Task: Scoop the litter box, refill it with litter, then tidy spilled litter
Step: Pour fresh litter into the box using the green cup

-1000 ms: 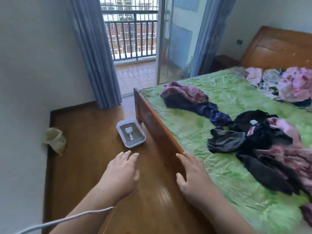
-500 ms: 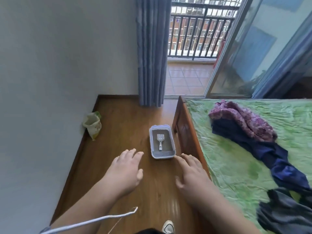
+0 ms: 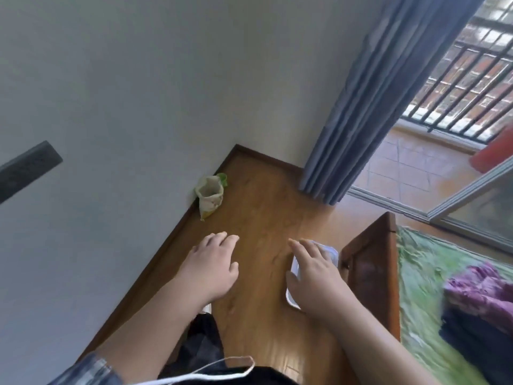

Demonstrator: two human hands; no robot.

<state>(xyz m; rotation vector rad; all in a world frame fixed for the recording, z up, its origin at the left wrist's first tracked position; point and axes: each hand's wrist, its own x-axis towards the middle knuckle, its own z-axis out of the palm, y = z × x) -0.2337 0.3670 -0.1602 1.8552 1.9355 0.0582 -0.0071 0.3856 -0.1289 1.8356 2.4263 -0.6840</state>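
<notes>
Wooden floor (image 3: 263, 207): open bag (image 3: 209, 195) by wall (image 3: 111, 107); litter box (image 3: 331, 252) behind right hand (image 3: 313, 279); left hand (image 3: 211, 268) likewise spread, empty.

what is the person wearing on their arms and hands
The left hand and right hand are bare: no gloves, rings or watch show. The forearms are uncovered. A bunched blue-grey sleeve sits at the left elbow. A thin white cord loops below.

Both hands (image 3: 212, 262) (image 3: 313, 276) hover open, right over seemingly a litter box (image 3: 331, 251).
</notes>
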